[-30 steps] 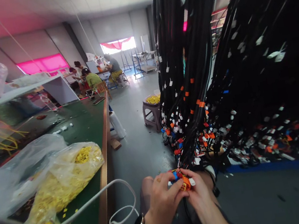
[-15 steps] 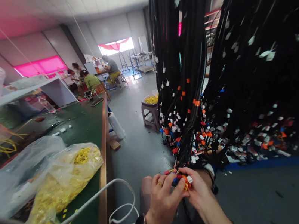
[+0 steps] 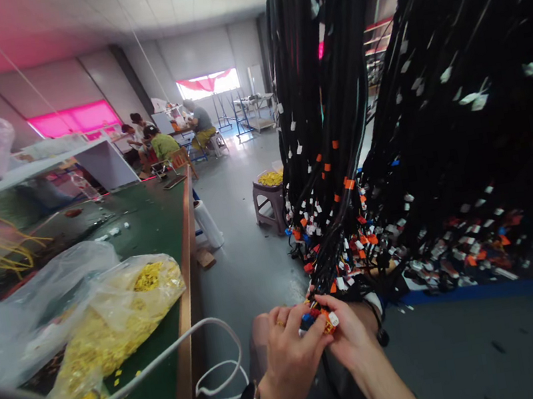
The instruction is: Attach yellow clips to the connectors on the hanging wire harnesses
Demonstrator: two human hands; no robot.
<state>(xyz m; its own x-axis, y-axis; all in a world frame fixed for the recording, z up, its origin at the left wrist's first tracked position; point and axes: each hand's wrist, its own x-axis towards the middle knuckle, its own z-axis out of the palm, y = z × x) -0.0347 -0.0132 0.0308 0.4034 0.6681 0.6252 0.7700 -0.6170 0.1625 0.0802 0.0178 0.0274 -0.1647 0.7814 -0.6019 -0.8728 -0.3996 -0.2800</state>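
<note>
Above my lap, my left hand (image 3: 291, 352), with a watch on its wrist, is closed around a cluster of wire connectors. Its thumb and fingers press on an orange connector (image 3: 328, 326), which has yellow parts. Beside that, a blue connector (image 3: 307, 321) shows between the fingers. My right hand (image 3: 352, 338) supports the same cluster from the other side, its fingers curled round it. A small white tag (image 3: 334, 319) sticks up next to the right thumb. The black wire harness (image 3: 326, 271) runs down to the connectors from the hanging bundle. Fingers partly hide the pieces held.
Thick bundles of black harnesses (image 3: 329, 82) hang ahead and right, with many connectors at their ends. At left, a green table (image 3: 148, 218) bears a bag of yellow pieces (image 3: 109, 325) and a white cable (image 3: 186, 333). A stool (image 3: 267, 203) holds more yellow pieces. People sit farther back.
My hands have shifted slightly and the connector cluster has turned a little between them. The orange connector and white tag sit slightly farther left. Both hands keep their hold.
</note>
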